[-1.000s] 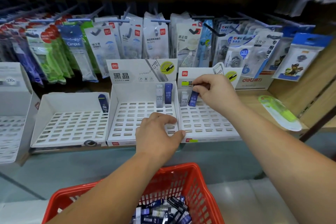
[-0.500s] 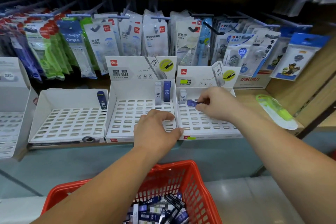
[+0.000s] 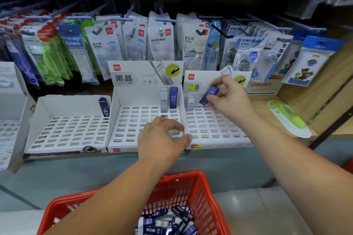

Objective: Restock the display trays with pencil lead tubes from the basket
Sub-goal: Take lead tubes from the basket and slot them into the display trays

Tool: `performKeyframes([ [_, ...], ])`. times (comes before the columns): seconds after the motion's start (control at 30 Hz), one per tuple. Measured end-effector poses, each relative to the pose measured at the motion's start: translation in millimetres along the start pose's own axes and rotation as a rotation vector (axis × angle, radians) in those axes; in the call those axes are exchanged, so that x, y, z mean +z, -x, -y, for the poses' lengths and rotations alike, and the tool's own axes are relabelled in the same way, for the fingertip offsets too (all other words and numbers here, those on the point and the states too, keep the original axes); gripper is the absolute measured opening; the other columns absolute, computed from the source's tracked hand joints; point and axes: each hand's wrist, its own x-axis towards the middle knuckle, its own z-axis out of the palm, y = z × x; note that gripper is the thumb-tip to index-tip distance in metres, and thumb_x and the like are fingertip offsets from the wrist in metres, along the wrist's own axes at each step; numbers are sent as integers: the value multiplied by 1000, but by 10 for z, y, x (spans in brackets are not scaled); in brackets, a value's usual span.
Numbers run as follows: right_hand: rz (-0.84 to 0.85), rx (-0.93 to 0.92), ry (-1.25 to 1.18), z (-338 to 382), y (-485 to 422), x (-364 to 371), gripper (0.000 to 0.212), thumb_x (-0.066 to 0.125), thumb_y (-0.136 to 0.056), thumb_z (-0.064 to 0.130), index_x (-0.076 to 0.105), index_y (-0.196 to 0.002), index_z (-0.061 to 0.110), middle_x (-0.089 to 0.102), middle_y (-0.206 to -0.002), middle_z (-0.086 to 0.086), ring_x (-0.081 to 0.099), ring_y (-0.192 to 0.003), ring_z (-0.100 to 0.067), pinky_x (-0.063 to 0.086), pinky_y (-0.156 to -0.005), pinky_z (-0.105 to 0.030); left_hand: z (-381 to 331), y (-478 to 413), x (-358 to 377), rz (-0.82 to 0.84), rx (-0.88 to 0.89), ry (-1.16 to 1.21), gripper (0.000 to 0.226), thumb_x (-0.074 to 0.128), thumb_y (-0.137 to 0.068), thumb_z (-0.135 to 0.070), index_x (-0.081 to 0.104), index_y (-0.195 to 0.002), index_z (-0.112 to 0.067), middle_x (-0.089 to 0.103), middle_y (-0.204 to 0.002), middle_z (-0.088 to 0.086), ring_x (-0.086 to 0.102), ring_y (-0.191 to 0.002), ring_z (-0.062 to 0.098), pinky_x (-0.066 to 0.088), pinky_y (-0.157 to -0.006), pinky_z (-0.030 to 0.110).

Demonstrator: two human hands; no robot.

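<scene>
Three white slotted display trays stand on the shelf: left tray (image 3: pixel 66 131), middle tray (image 3: pixel 133 126), right tray (image 3: pixel 215 129). My right hand (image 3: pixel 227 99) pinches a blue lead tube (image 3: pixel 209 95), tilted above the right tray's back row beside a white HB tube (image 3: pixel 190 103). A white tube (image 3: pixel 163 102) and a blue tube (image 3: pixel 173 97) stand in the middle tray. A dark tube (image 3: pixel 104 107) stands in the left tray. My left hand (image 3: pixel 162 139) grips the front wall between the middle and right trays. The red basket (image 3: pixel 202 192) below holds several tubes (image 3: pixel 168 223).
Packets of correction tape (image 3: pixel 160 40) hang on pegs behind the trays. A green packet (image 3: pixel 288 118) lies on the wooden shelf at the right. Another white tray (image 3: pixel 9 112) stands at the far left. The shelf's front edge (image 3: pixel 76 158) runs above the basket.
My right hand has lifted the blue tube from lying flat near the tray floor to a tilted hold higher up. My left hand stays on the tray edge.
</scene>
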Motion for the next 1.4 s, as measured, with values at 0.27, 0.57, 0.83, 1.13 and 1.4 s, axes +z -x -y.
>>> performKeyframes([
  [0.27,-24,-29,11,-101,-31,83,35,75,-87,3,71,-85,38,74,-86,6,68,-78,-17,61,-86,-48,-16,-4,1,-5,-22,-3,26,77,-79,-58,71,-99,-43,60,-121,-18,54,-115,11,44,-101,35],
  [0.57,17,-142,91,-40,-30,182,35,70,-86,-8,68,-86,26,69,-81,9,61,-69,4,55,-76,-20,-58,-8,-2,7,-59,-27,26,76,-78,-56,70,-100,-43,59,-123,-18,51,-117,12,42,-103,34],
  [0.83,-22,-190,181,-92,-29,233,26,70,-90,-1,79,-110,14,71,-99,3,66,-90,-13,56,-96,-36,-61,-5,-19,24,-60,-19,28,76,-78,-54,70,-103,-43,58,-125,-17,50,-120,13,42,-105,37],
  [1.13,9,-230,419,-65,-29,224,17,76,-88,17,74,-102,25,66,-94,4,63,-88,-20,56,-83,-44,-44,5,-24,29,-21,-42,31,73,-80,-56,70,-107,-42,57,-127,-16,49,-120,14,40,-107,37],
  [1.4,95,-130,401,27,562,109,50,79,-82,40,66,-128,28,60,-101,9,60,-88,-14,54,-89,-43,-9,202,-192,89,154,-83,50,73,-89,-46,63,-133,-25,57,-138,-5,50,-130,20,40,-110,38],
])
